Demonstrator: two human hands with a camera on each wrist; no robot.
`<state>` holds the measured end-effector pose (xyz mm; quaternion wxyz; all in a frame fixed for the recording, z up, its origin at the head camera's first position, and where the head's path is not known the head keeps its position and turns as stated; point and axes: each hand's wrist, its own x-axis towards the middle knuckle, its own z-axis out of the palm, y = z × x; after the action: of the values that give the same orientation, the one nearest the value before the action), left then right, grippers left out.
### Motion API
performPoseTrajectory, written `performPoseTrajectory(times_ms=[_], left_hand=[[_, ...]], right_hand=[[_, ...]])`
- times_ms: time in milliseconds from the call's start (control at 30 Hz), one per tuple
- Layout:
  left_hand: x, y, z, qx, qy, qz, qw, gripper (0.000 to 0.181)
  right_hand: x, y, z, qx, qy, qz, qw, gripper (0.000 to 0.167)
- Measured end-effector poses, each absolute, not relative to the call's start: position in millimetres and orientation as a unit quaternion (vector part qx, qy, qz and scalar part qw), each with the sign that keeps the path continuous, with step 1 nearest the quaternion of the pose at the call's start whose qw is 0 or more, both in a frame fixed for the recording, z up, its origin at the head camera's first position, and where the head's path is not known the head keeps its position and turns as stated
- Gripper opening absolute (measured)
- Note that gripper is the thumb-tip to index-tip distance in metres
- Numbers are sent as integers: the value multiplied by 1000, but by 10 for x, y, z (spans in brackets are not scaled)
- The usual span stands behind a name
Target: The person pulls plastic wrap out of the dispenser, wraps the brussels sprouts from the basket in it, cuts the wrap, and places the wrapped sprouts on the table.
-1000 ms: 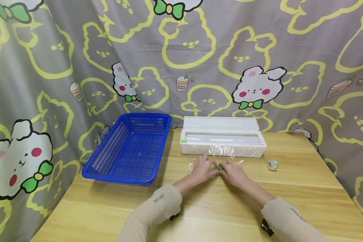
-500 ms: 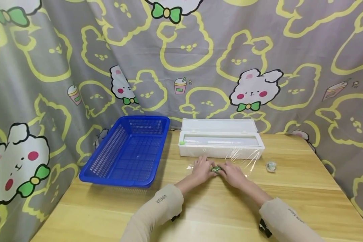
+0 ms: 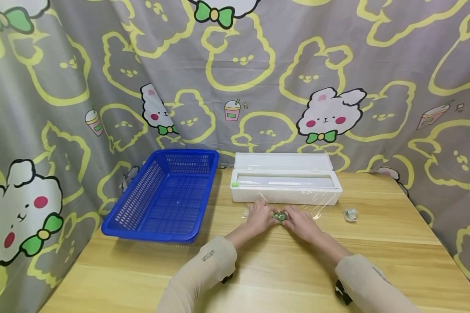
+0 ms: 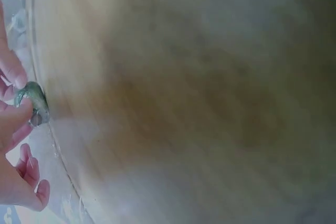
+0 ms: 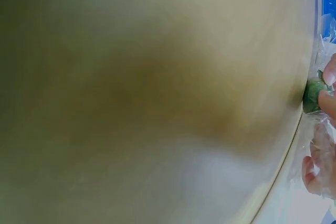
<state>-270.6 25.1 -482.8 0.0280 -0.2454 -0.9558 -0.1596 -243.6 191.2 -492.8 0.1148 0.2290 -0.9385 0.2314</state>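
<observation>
A small dark-green bundle, with clear cling film on it, lies on the table between both hands; its exact kind is not clear. At its left side my left hand pinches it with thumb and fingers. My right hand grips the opposite side. In the left wrist view the green bundle shows between fingertips, and in the right wrist view the bundle has shiny film over it. A film sheet spreads from the hands toward the long white cling film box, whose lid stands raised.
A blue plastic basket with slotted sides stands on the left of the wooden table. To the right of the hands lies a small film-wrapped lump. A patterned curtain hangs behind the table.
The green bundle has turned in the fingers, and more of it shows between the hands. Glints on the film by the box have shifted. The camera view has tilted slightly.
</observation>
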Motion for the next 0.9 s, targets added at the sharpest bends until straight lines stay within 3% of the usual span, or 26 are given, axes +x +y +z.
performPoseTrajectory(times_ms=[333,900], left_hand=[[-2726,246,-4843,-234,-957,-168,14,35],[-2806,308,-4829,-210,-969,-114,70,23]], right_hand=[[-2522,1897,-4852,211,-956,185,87,25],[-2625,1912,-4805,200,-967,155,45,29]])
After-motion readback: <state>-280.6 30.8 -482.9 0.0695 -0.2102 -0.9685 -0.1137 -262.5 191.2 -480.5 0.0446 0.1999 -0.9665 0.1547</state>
